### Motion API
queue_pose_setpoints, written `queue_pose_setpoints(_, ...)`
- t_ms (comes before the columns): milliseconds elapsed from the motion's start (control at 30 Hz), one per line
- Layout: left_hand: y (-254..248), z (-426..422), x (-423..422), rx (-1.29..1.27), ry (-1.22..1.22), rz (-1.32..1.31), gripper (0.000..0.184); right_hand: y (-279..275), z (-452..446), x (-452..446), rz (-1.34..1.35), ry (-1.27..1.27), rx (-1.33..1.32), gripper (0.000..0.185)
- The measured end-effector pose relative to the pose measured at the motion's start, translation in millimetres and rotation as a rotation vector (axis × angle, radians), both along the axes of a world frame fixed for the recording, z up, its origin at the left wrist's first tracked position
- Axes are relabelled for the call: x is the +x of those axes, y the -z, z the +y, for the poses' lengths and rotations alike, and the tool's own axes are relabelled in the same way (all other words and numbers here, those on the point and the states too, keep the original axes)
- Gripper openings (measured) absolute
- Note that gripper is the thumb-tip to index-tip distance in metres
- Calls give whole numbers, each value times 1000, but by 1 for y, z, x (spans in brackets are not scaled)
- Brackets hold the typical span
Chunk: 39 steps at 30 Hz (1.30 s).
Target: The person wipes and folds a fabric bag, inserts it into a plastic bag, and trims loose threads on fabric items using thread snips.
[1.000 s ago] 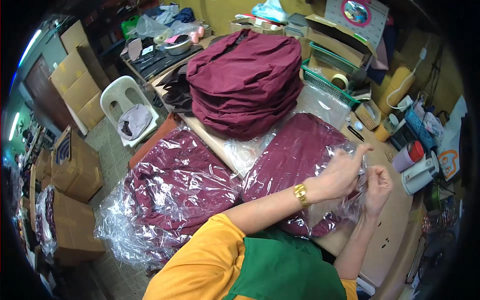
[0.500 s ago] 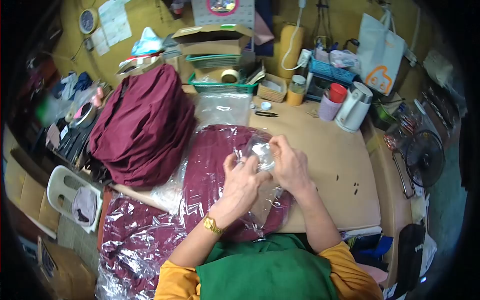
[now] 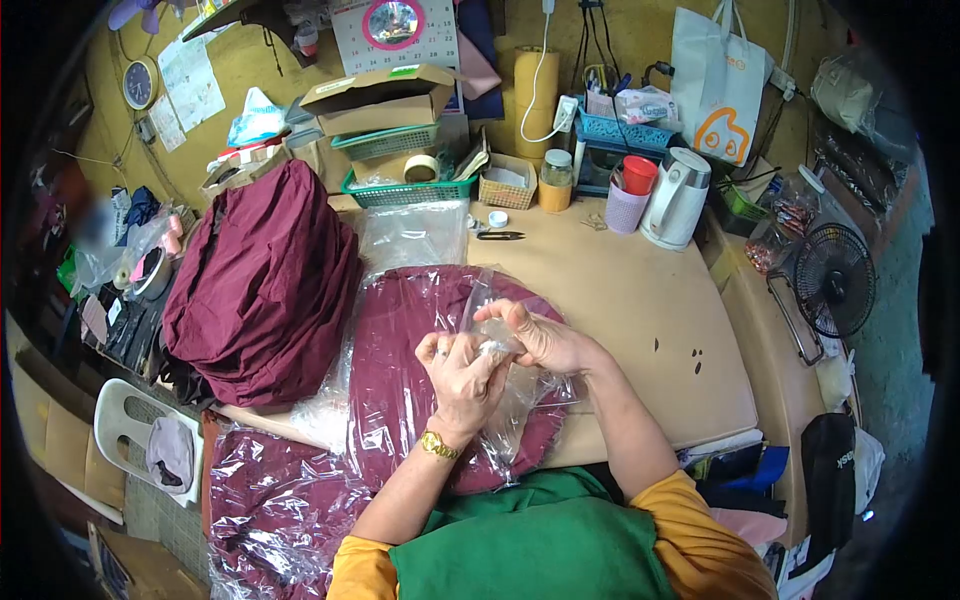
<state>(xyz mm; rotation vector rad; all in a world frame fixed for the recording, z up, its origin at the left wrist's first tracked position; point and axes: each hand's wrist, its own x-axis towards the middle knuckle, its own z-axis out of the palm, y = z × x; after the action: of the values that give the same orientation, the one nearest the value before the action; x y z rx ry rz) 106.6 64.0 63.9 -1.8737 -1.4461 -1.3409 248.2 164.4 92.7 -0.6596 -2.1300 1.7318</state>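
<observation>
Folded maroon fabric inside a clear plastic bag [image 3: 400,370] lies on the table in front of me. Over its right part, my left hand [image 3: 463,385], with a gold watch at the wrist, has its fingers closed on crumpled clear plastic. My right hand [image 3: 540,342] meets it from the right, thumb and fingers pinching the same plastic [image 3: 495,338]. Just what the fingertips grip is partly hidden. A tall heap of maroon fabric [image 3: 265,290] stands left of the bag. More bagged maroon fabric [image 3: 275,500] lies at the lower left.
Flat clear plastic bags [image 3: 415,235] lie behind the bagged fabric. Black thread snips [image 3: 500,236] rest near a small white lid [image 3: 497,217]. Green baskets [image 3: 410,193], a jar [image 3: 555,180], a purple cup [image 3: 627,208] and a white kettle [image 3: 678,200] line the back. A fan [image 3: 835,280] stands at right.
Both hands have come closer together, the right one shifting left and turning lower over the plastic. The camera view has shifted, with more of the wall showing.
</observation>
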Motion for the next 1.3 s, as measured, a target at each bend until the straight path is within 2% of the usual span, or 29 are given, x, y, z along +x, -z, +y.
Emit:
queue_pose_setpoints(100, 10, 0, 0, 84, 34, 4, 28, -19, -5, 7, -3, -75, -95, 107)
queue_pose_setpoints(167, 12, 2, 1, 158, 60, 19, 31, -18, -10, 4, 6, -76, -129, 107)
queue_pose_setpoints(300, 8, 6, -6, 170, 85, 60, 27, -4, -4, 1, 5, -96, -105, 104)
queue_pose_setpoints(433, 7, 10, -5, 66, 1, 38, 22, -13, -5, 7, 11, -69, -72, 105)
queue_pose_setpoints(467, 6, 11, -3, 41, -27, 18, 23, -13, -8, 7, 9, 72, 93, 105)
queue_pose_setpoints(533, 9, 7, 1, 11, -15, 0, 21, -14, -10, 7, 2, 217, 257, 105)
queue_pose_setpoints(633, 13, 6, 2, 126, -19, 63, 22, -19, -11, 8, 0, 116, 193, 102)
queue_pose_setpoints(733, 11, 6, -1, 102, 5, 52, 28, -26, -12, 8, -48, 69, 215, 109)
queue_pose_setpoints(800, 6, 6, -1, 77, 18, 27, 28, -13, -8, 5, -74, -29, 94, 100)
queue_pose_setpoints(933, 4, 7, 5, 76, 49, -19, 28, -8, -6, 3, -76, -34, 105, 102)
queue_pose_setpoints(1000, 11, 5, 6, 70, 41, -50, 30, -9, -12, 1, -28, 5, 143, 110)
queue_pose_setpoints(1100, 22, 7, 1, 253, 115, -99, 35, -16, -11, 4, -69, -66, 8, 110)
queue_pose_setpoints(1233, 19, 7, -1, 237, 92, -33, 26, -14, -14, 2, -64, -105, 9, 102)
queue_pose_setpoints(1300, 12, 5, -3, 172, 124, -1, 24, -10, -15, 1, -20, -35, -69, 103)
